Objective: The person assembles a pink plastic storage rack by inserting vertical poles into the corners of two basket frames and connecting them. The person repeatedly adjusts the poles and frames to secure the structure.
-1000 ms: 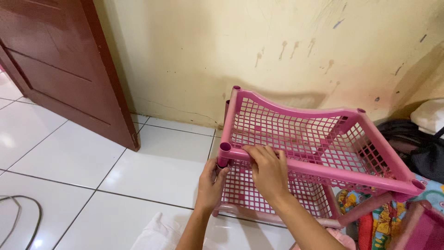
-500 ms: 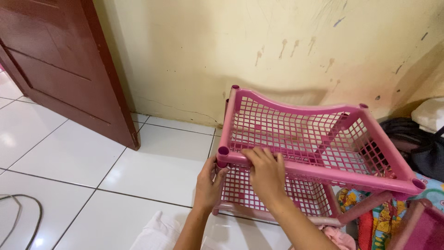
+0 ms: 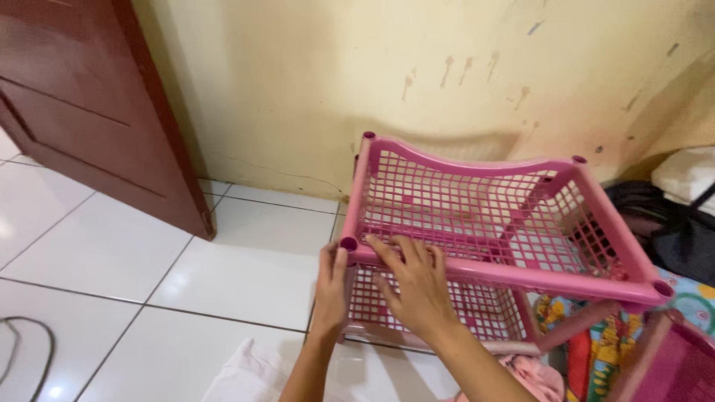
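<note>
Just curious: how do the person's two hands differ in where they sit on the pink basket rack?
The right hand lies spread over the upper basket's front rim, fingers flat. The left hand stands upright, wrapped around the corner post below. Both touch the same near-left corner.

We see a pink lattice basket rack (image 3: 484, 223) standing on the white floor. It sits against the far wall, upper tier tilted.

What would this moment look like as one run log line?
left hand: grips corner post | right hand: presses front rim of pink basket | floor: white tile
</note>
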